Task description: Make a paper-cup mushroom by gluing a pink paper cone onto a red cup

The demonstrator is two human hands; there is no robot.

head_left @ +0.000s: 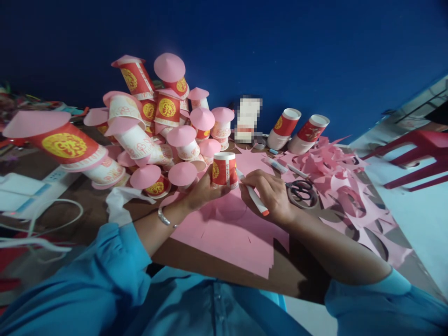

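Note:
My left hand (201, 193) is closed around a red and white paper cup (224, 170) with a yellow emblem, its white band toward me. In my right hand (268, 191) is a white marker (257, 199) with an orange-red end. The marker's upper end meets the right side of the cup; whether its tip touches is too small to tell. Beneath both hands lie pink paper sheets (224, 238) with a faint curved line on them. Black-handled scissors (301, 190) rest beside a roll of tape (311, 201), right of my right hand.
Paper cups topped with pink cones (170, 67) are piled at the left. Two cup stacks (285, 128) stand at the back right. Pink paper offcuts (350, 186) cover the right side. A white power strip (59, 179) and cables lie left, and a red stool (420, 154) stands right.

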